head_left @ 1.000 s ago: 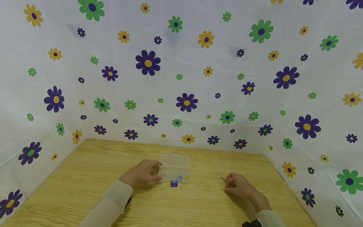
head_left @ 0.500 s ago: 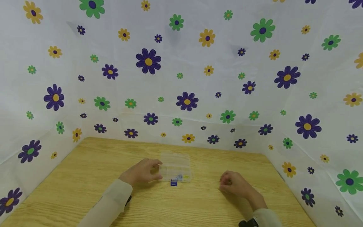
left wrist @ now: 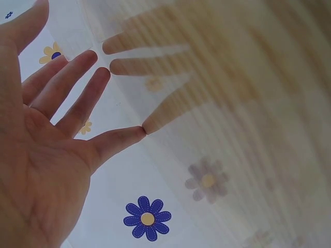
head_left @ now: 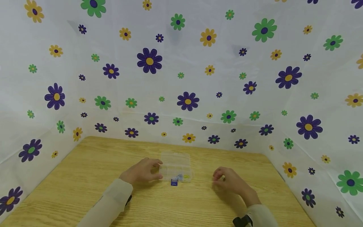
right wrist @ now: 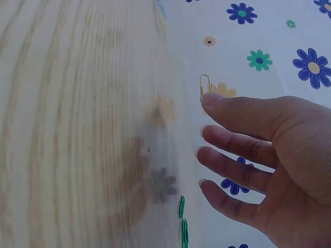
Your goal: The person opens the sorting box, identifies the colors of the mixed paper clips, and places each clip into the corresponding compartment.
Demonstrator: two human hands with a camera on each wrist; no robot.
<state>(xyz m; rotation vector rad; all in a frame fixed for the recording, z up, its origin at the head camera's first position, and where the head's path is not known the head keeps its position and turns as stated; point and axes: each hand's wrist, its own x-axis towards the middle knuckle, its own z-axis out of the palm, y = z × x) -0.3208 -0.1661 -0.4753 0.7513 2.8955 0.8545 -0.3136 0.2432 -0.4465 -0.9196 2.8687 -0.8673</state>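
Note:
In the head view, my left hand [head_left: 141, 171] rests at the left edge of a clear plastic compartment box [head_left: 175, 158], thumb and index fingertip right at its side. Its fingers are spread, and one fingertip meets its reflection on the tabletop in the left wrist view. My right hand [head_left: 231, 181] is low over the table, right of the box. Between its thumb and a hidden index finger it pinches a yellow paper clip [right wrist: 205, 82]; the other fingers are loosely bent. Yellow clips [head_left: 186, 176] and light-blue pieces [head_left: 180, 177] lie in the box's front compartments.
A small dark-blue piece [head_left: 174, 182] sits at the box's front edge. Two green paper clips [right wrist: 184, 233] lie on the wooden table [head_left: 158, 208] under the right hand. Flower-printed white sheeting [head_left: 195, 78] walls the table's back and sides.
My right hand has moved left, toward the box, passing over the green clip that showed beyond its fingertips. My left hand has stayed at the box's edge.

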